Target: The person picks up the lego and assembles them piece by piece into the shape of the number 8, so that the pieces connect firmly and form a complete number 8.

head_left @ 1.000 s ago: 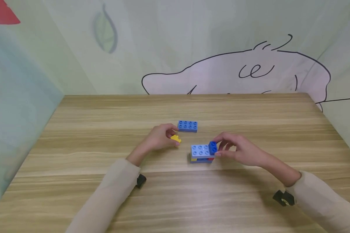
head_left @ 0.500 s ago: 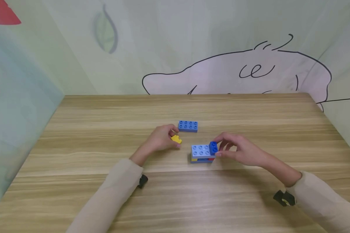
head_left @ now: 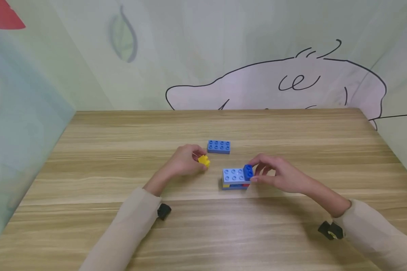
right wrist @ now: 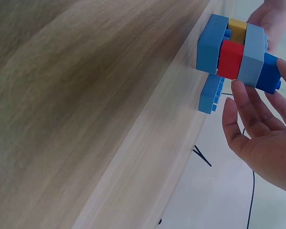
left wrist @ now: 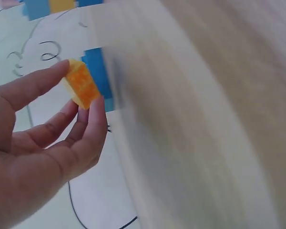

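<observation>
Leaf: a pale green leaf (head_left: 123,35) is painted on the wall (head_left: 196,41), beyond the far edge of the wooden table (head_left: 122,130).
Left sleeve: the wrist is covered by a beige left sleeve (head_left: 125,226), with a black device (head_left: 164,211) worn at its cuff.
Left hand: the yellow brick (head_left: 203,161) is pinched by the left hand (head_left: 183,160) between thumb and fingertips, its studs turned sideways, towards the stack.
Loose brick: a blue eight-stud loose brick (head_left: 218,147) is laid on the table, studs up, just beyond the left fingertips and behind the stack; whether it is touched by them cannot be told.
Stack: the stack (head_left: 233,175) is stood on the table between the hands, with a blue base, a yellow block (right wrist: 237,31) and a red block (right wrist: 231,59) set in the middle layer, and a pale blue brick above.
Dark blue brick: the top of the stack is occupied at its right end by a dark blue brick (head_left: 248,172).
Right hand: the dark blue brick is pinched between thumb and fingers of the right hand (head_left: 279,173).
Right sleeve: a beige right sleeve (head_left: 376,229) is seen, a second black device (head_left: 330,230) worn beside its cuff.
</observation>
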`<action>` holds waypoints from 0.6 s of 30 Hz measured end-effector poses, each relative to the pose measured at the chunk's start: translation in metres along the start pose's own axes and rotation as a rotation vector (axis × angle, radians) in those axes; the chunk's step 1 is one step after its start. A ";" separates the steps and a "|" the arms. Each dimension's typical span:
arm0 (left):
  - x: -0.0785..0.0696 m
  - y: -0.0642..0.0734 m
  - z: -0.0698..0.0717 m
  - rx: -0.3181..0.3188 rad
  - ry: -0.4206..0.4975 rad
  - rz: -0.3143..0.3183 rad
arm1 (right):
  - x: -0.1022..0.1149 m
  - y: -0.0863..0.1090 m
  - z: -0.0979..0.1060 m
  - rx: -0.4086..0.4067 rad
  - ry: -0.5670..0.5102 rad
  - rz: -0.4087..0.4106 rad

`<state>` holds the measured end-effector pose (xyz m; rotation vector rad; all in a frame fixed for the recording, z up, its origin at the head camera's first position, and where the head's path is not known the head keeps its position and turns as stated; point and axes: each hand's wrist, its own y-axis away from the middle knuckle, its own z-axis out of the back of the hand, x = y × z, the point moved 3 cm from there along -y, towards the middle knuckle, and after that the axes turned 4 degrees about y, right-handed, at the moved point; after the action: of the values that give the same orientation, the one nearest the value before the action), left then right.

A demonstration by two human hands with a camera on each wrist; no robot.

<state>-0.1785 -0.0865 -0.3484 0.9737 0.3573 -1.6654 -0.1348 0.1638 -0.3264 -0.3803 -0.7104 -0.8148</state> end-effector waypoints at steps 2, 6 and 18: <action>-0.002 0.002 0.002 -0.005 0.040 -0.010 | 0.000 0.000 0.000 0.001 -0.002 0.001; -0.011 0.008 0.002 -0.002 0.114 -0.042 | -0.001 0.000 0.000 0.003 -0.005 0.001; -0.044 0.031 -0.018 0.026 0.276 -0.133 | -0.003 0.000 0.001 0.014 -0.012 -0.016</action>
<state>-0.1417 -0.0560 -0.3188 1.2256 0.5972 -1.6596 -0.1366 0.1652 -0.3277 -0.3678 -0.7310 -0.8224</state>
